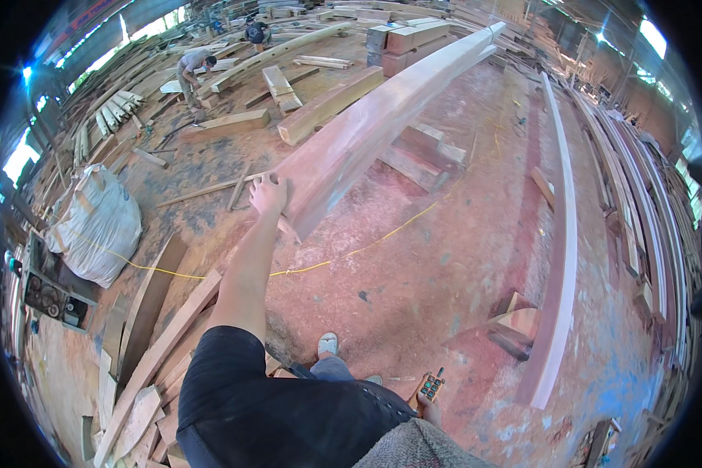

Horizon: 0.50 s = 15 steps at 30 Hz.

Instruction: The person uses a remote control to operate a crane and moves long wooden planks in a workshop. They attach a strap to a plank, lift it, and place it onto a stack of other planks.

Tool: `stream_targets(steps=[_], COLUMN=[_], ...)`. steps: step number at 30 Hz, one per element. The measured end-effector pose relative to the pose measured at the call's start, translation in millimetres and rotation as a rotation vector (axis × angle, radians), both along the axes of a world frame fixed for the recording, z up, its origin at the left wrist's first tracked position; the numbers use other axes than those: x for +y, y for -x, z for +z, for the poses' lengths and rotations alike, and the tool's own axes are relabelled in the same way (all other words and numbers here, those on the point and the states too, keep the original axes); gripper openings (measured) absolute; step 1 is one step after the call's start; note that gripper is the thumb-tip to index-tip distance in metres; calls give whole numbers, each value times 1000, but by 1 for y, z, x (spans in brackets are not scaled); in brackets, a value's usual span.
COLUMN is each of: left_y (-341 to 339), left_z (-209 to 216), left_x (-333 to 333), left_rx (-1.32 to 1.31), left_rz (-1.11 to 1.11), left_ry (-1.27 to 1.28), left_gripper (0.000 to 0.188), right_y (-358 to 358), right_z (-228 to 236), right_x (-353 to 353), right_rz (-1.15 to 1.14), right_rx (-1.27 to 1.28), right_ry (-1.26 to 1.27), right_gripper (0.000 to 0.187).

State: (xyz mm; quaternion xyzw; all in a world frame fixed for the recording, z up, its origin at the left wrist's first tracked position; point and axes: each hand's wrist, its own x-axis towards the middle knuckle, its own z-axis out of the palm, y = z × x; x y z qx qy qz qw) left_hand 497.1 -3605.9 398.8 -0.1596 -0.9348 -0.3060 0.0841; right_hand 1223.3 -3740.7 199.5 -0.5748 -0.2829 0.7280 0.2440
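Note:
My left arm is stretched forward, and my left hand point(267, 193) grips the near end of a long, thick wooden beam point(366, 125), fingers curled over its left corner. The beam is pale and reddish and runs away toward the back right. Low at my right side, my right hand point(429, 409) is closed around a handheld remote control point(431, 385) with an orange body and dark buttons. Part of that hand is hidden by the grey cloth in front of it. Under the beam, wooden blocks point(413, 168) lie on the floor.
A yellow cable point(390, 234) crosses the reddish floor. To the right lies another long beam point(560, 234) beside stacked timber point(639, 203). A bulging white sack point(97, 226) stands left, above scattered planks point(160, 351). One person point(191, 74) bends over wood at the far left; another point(256, 33) is farther back.

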Motion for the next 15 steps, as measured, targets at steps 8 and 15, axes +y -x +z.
stream_targets(steps=[8,15], left_y=[-24,-35], left_z=[18,18], left_x=[10,28], left_rx=[124,134], left_rz=[-73,-86], left_ry=[225,287], left_gripper=[58,66], right_y=[-17,-38], right_z=[-34,-83], right_x=[-7,-19], right_rz=[-63,-172], right_rx=[28,-43], right_ry=[100,74], right_gripper=[29,35])
